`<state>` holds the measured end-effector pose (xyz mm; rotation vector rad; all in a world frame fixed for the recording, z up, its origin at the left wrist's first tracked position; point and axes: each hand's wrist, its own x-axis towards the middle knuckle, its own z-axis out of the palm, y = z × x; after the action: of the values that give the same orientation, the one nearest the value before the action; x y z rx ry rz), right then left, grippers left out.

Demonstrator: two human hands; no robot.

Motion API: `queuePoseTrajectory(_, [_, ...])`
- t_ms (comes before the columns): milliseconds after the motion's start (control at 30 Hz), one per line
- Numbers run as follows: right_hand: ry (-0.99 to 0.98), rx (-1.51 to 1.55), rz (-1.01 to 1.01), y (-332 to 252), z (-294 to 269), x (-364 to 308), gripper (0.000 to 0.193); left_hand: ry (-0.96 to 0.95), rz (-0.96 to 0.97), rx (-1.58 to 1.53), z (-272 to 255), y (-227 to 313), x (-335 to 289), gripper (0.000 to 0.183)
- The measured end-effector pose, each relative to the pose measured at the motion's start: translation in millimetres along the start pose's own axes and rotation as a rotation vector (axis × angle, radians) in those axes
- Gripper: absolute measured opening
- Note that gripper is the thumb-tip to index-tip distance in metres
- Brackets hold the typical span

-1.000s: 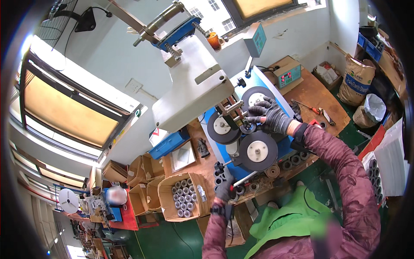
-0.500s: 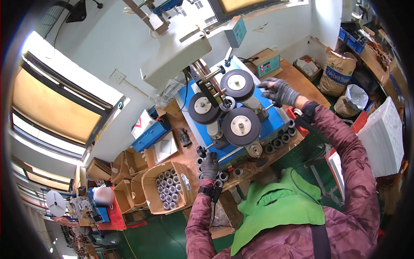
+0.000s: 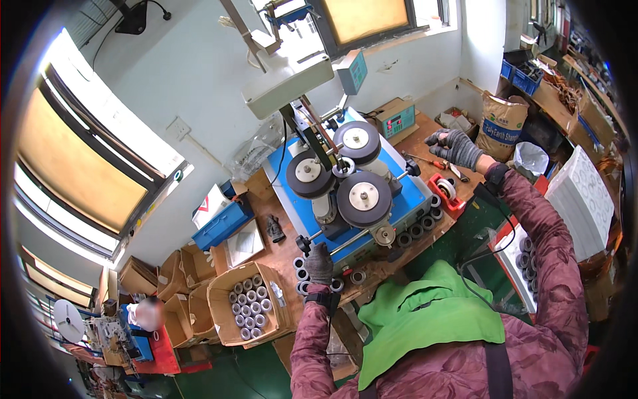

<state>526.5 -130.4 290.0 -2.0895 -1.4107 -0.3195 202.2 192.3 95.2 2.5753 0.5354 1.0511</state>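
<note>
My left hand (image 3: 318,265), in a dark glove, is closed at the machine's near left corner, beside a black knob (image 3: 304,243) on a metal rod. What lies in its fingers is hidden. My right hand (image 3: 457,147), in a grey glove, reaches over the right end of the bench with fingers apart and nothing in them. Beneath it lie a screwdriver (image 3: 435,163) and other hand tools. On the blue machine, three dark wheels (image 3: 364,199) surround a small ring (image 3: 343,167). Grey rings (image 3: 417,231) line the machine's right front, and more (image 3: 301,273) sit by my left hand.
A cardboard box (image 3: 284,312) of grey rings stands left of the bench (image 3: 372,271). Beside it are other open cartons (image 3: 178,309). A red tape dispenser (image 3: 446,193) rests at the bench's right edge. A control box (image 3: 399,121) and paper sack (image 3: 500,126) are farther back.
My right hand has moved away from the machine's right side to above the tools. My left hand stays by the knob, its fingers more curled. The whole view has shifted slightly.
</note>
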Motion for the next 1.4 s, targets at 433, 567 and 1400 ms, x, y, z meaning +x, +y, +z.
queuePoseTrajectory(433, [0.325,0.421,-0.114,-123.4,-49.6,162.5,0.024,-0.087,-0.004,0.136,-8.2,1.1,-12.1,0.016])
queuePoseTrajectory(567, [0.339,0.624,-0.256,-158.7,-56.2,206.5,0.025,-0.176,-0.181,-0.056,-35.5,29.4,-2.8,0.034])
queuePoseTrajectory(1400, [-0.515,0.408,0.061,-116.4,117.9,-26.7,0.022,-0.277,-0.230,-0.694,-56.2,177.8,66.7,0.024])
